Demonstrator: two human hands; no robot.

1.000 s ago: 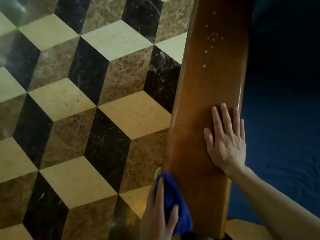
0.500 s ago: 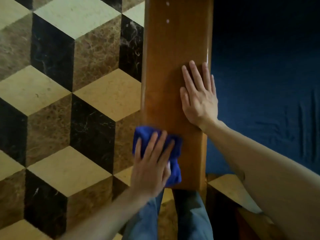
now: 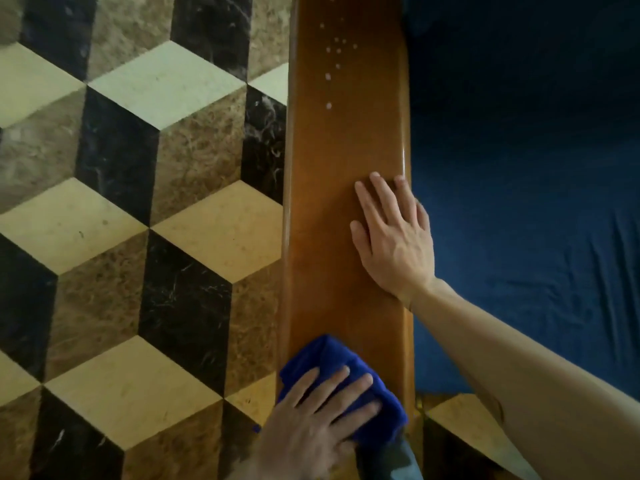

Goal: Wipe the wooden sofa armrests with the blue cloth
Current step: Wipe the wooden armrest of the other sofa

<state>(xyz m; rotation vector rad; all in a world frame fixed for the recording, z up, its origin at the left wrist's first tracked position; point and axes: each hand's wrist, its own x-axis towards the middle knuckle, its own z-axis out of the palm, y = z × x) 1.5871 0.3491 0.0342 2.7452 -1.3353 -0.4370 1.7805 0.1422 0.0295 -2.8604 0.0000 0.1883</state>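
so, top to bottom by size:
floor: marble tiles in cream, brown and black, set in a cube pattern, filling the left side of the view and showing again in a small patch at the bottom right, below the seat.
sofa seat: dark blue fabric, creased toward the right edge, lying just beside the right side of the armrest.
armrest: a long glossy wooden plank running from the top of the view down to the near end, between the floor and the seat; light glints along its right edge.
right arm: bare forearm coming in from the bottom right corner, crossing over the seat.
right hand: laid flat on the armrest about midway along, palm down, fingers straight and close together pointing up the plank, gripping nothing; the outer fingers sit at the right edge.
left hand: comes in at the bottom edge, fingers spread and nearly straight, pressing down on top of the cloth rather than curling round it.
cloth: bright blue, bunched, on the near end of the armrest, spilling over its left edge; partly covered by the left hand.
specks: a scatter of small pale spots on the far part of the armrest, well apart from both hands.
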